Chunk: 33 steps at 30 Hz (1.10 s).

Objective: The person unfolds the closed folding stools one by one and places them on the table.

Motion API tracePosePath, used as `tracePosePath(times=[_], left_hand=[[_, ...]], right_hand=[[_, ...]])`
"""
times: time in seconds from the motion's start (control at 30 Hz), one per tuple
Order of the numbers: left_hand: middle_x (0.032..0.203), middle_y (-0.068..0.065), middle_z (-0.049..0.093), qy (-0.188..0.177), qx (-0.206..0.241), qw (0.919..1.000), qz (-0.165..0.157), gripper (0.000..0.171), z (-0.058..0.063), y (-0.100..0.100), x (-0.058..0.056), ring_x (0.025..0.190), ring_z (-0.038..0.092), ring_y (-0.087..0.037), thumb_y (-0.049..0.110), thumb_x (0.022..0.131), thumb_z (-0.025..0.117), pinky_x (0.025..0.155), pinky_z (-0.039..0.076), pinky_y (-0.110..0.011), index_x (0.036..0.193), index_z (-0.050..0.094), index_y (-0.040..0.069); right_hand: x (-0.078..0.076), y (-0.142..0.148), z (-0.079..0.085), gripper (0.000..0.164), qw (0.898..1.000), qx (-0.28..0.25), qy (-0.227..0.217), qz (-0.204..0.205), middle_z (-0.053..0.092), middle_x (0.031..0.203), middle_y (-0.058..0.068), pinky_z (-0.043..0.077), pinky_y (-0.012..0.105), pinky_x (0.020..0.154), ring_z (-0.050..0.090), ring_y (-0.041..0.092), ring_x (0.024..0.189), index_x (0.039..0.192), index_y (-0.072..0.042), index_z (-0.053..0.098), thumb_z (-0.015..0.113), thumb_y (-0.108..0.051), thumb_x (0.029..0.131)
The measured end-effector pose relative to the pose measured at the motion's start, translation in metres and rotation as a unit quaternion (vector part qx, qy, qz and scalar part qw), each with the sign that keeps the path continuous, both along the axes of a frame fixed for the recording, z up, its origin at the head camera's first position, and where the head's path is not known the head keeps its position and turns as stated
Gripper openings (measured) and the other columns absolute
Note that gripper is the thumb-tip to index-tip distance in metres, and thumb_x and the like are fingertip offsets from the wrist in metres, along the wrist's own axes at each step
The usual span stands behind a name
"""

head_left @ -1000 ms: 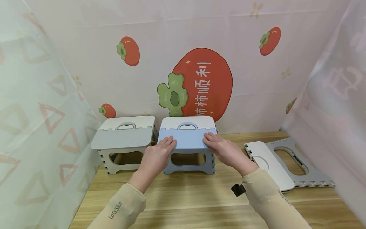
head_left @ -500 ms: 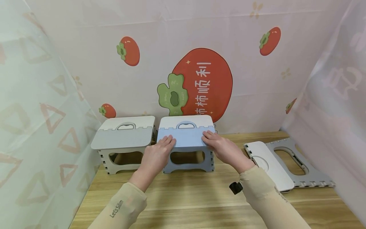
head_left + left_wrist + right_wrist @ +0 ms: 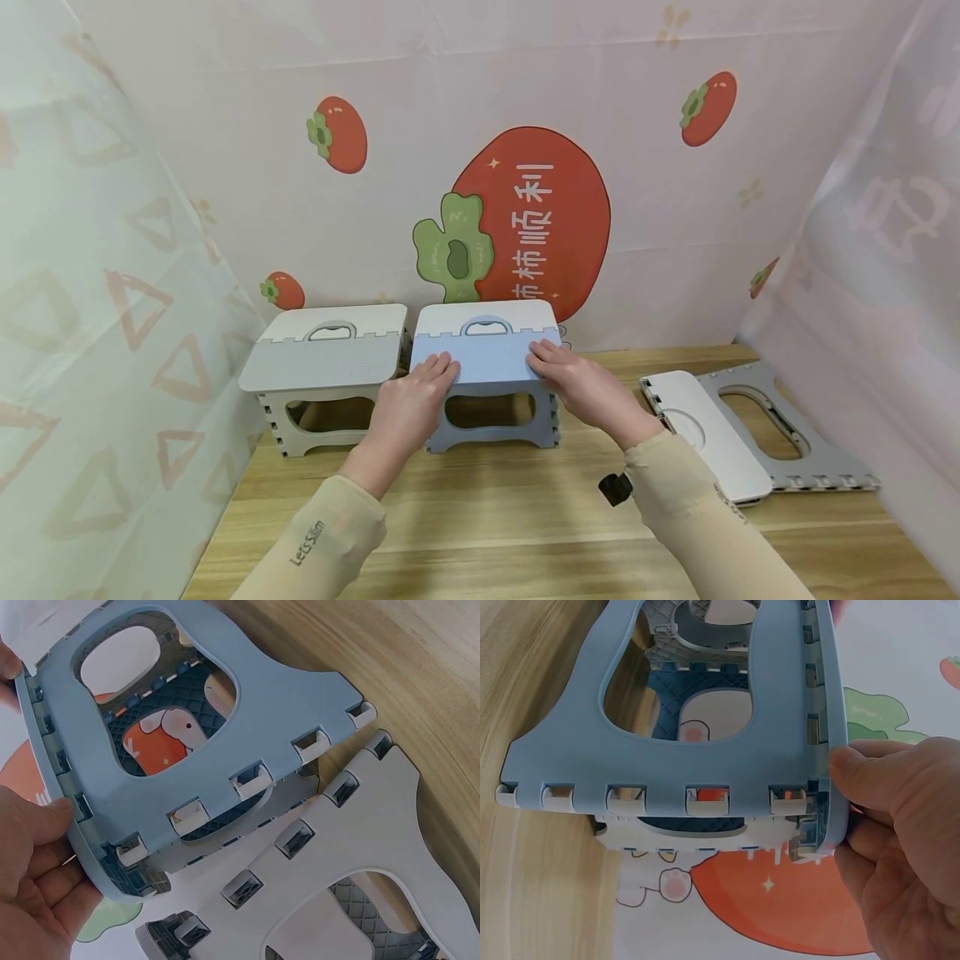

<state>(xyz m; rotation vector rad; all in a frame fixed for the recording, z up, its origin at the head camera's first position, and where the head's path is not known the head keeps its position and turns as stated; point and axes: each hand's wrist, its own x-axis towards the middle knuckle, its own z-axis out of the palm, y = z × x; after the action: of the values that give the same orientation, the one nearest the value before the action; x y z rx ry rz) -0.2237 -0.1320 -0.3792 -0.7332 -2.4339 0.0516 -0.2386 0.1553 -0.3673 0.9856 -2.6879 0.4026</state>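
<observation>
A blue-and-white folding step stool [image 3: 491,354] stands unfolded at the middle back of the wooden table in the head view. My left hand [image 3: 411,406] holds the left part of its front seat edge, fingers over the top. On the right part of that edge, my right hand [image 3: 588,390] grips in the same way. In the left wrist view, the left thumb [image 3: 46,819] lies against the seat's rim. The right wrist view shows the right thumb [image 3: 855,780] at the rim, with the other fingers bent near the corner.
Close to the left of the blue stool stands a grey-and-white folding stool [image 3: 326,362], unfolded. Another grey-and-white stool [image 3: 712,433] lies partly folded on the right of the table [image 3: 487,533]. A printed cloth wall [image 3: 645,275] rises close behind.
The blue stool has shifted slightly back and to the left, closer to the grey stool. Both hands have moved along with it, keeping hold of its front edge.
</observation>
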Motion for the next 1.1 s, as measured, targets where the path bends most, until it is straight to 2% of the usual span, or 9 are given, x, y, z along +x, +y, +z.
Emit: tracePosePath(times=[0.2, 0.6, 0.87, 1.1], left_hand=[[0.128, -0.009, 0.071, -0.007, 0.0, 1.0, 0.005, 0.036, 0.0, 0.0, -0.001, 0.115, 0.07, -0.024, 0.003, 0.091, 0.071, 0.048, 0.054, -0.033, 0.126, 0.072, 0.011], [0.13, -0.009, 0.07, -0.024, -0.003, 0.9995, 0.019, 0.036, 0.002, 0.001, -0.002, 0.116, 0.069, -0.024, 0.005, 0.092, 0.071, 0.055, 0.059, -0.038, 0.127, 0.072, 0.011], [0.129, -0.01, 0.071, -0.018, -0.003, 0.9996, 0.023, 0.035, 0.001, 0.002, -0.003, 0.115, 0.07, -0.025, 0.004, 0.092, 0.07, 0.053, 0.059, -0.038, 0.126, 0.073, 0.011], [0.126, -0.012, 0.072, -0.004, 0.001, 0.9998, 0.02, 0.033, 0.001, 0.003, -0.004, 0.112, 0.071, -0.027, 0.002, 0.091, 0.07, 0.063, 0.063, -0.041, 0.124, 0.073, 0.009]], right_hand=[[-0.002, -0.001, -0.002, 0.045, 1.0, -0.005, -0.005, -0.001, 0.055, 0.149, 0.017, 0.045, 0.051, 0.111, 0.05, 0.035, 0.14, 0.141, -0.003, 0.061, 0.068, -0.005, 0.097], [-0.006, -0.003, -0.002, 0.045, 1.0, 0.004, -0.009, -0.004, 0.053, 0.151, 0.019, 0.044, 0.052, 0.111, 0.048, 0.036, 0.141, 0.142, -0.001, 0.059, 0.067, -0.005, 0.098], [-0.009, -0.006, -0.001, 0.045, 1.0, 0.005, -0.015, -0.008, 0.052, 0.151, 0.018, 0.044, 0.052, 0.111, 0.047, 0.036, 0.142, 0.143, -0.001, 0.059, 0.066, -0.004, 0.098], [-0.011, -0.007, -0.001, 0.045, 1.0, 0.006, -0.025, -0.014, 0.049, 0.154, 0.017, 0.042, 0.052, 0.114, 0.045, 0.034, 0.143, 0.145, -0.002, 0.056, 0.063, -0.005, 0.1]])
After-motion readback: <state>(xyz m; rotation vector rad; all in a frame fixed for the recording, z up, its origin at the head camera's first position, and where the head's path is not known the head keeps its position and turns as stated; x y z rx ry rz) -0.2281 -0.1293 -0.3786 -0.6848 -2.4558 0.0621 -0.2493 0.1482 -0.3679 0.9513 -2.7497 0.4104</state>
